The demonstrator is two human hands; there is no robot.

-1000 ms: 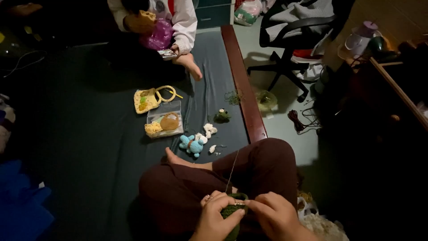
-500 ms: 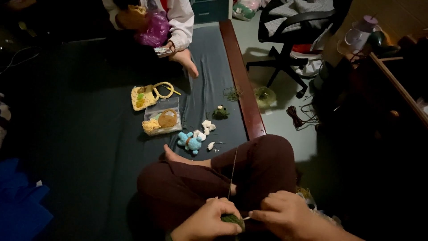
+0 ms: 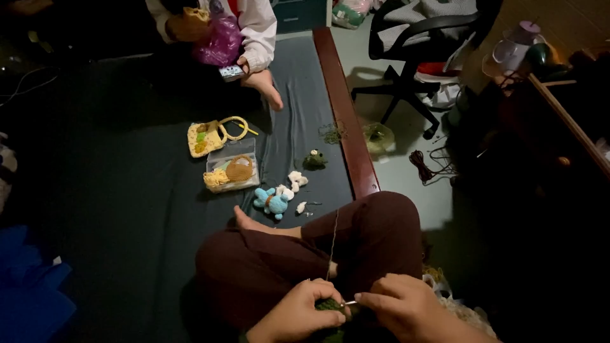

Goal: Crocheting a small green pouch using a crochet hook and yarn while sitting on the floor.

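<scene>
Head view: your left hand is curled shut around a small dark green crocheted piece, which sits low in the frame over your crossed legs in maroon trousers. Only the top edge of the piece shows above the fingers. Your right hand lies just beside it, on the right, with thumb and forefinger pinched closed on a thin metal crochet hook. The hook's long axis runs nearly level, from the right-hand pinch leftward, and its tip meets the green piece at the gap between the two hands. The piece therefore lies directly left of the right-hand grip and touches the left-hand fingers; the left hand is the nearer of the two. A single yarn strand rises from the work, almost upright, across your knee toward the dark mattress ahead. Well apart from both hands, on that surface, lie a blue crocheted toy, a clear plastic box of yarn pieces, a yellow crocheted pouch and a small green crocheted figure. Another person sits at the far end, holding a purple item; that person's hands are not yours.
</scene>
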